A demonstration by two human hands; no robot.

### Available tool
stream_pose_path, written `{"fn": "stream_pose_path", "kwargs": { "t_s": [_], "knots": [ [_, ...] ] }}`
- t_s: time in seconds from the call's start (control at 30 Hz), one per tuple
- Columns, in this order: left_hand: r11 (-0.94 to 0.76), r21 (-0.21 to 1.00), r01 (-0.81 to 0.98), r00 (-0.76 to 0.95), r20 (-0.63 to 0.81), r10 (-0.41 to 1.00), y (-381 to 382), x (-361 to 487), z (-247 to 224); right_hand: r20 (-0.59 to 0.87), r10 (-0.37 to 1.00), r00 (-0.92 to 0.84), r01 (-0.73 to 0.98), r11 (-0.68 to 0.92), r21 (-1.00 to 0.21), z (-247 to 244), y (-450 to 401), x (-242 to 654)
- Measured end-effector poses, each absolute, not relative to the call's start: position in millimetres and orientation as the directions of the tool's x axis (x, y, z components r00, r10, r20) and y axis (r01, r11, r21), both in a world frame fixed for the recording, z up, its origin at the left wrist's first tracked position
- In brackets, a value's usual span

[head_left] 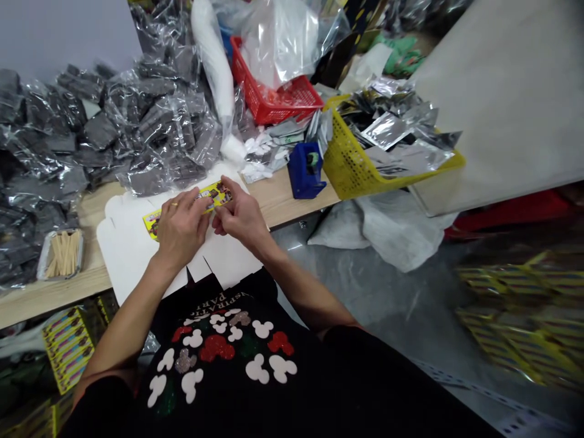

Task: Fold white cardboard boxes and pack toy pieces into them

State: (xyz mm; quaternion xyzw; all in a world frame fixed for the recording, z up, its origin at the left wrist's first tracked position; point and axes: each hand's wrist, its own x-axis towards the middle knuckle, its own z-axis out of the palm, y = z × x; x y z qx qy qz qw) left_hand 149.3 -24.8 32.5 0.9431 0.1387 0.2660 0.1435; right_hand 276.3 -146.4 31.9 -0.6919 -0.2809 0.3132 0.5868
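Note:
A narrow yellow printed box (212,195) lies slantwise over white die-cut cardboard (130,243) on the bench. My left hand (182,222) grips its middle, fingers curled over the top and a ring on one of them. At the box's right end, my right hand (239,213) holds it between thumb and index finger, with the other fingers folded beneath. The left end sticks out past my left hand. Whether the box is flat or filled is hard to tell.
Dark packets in clear plastic (155,121) heap up at the left, near a tray of wooden sticks (64,254). A blue tape dispenser (305,171) stands right of my hands, beside a yellow basket (349,164) of silver sachets. Behind is a red basket (260,109).

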Motion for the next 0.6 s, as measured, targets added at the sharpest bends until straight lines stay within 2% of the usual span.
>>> {"fn": "stream_pose_path", "kwargs": {
  "t_s": [0.13, 0.27, 0.4, 0.5, 0.6],
  "knots": [
    [-0.921, 0.34, 0.19, 0.861, 0.394, 0.323, -23.8, 148.5, 40.9, -0.123, 0.75, 0.649, -0.053, -0.117, -0.992, 28.9, -146.8, 273.2],
    [-0.892, 0.387, 0.232, 0.876, 0.315, 0.365, -21.2, 156.4, 60.0, -0.031, 0.758, 0.652, -0.056, 0.007, -0.998, 10.4, -141.5, 275.4],
    [-0.866, 0.366, 0.34, 0.867, 0.235, 0.44, -19.5, 170.6, 73.1, 0.047, 0.742, 0.669, -0.048, 0.107, -0.993, -7.3, -134.4, 271.2],
    [-0.874, 0.353, 0.334, 0.863, 0.259, 0.434, -15.2, 175.0, 70.5, 0.044, 0.741, 0.67, -0.061, 0.115, -0.992, -11.0, -134.3, 266.0],
    [-0.904, 0.33, 0.271, 0.852, 0.354, 0.385, -8.8, 173.4, 61.9, -0.007, 0.736, 0.677, -0.06, 0.046, -0.997, -12.2, -144.1, 278.5]
  ]
}}
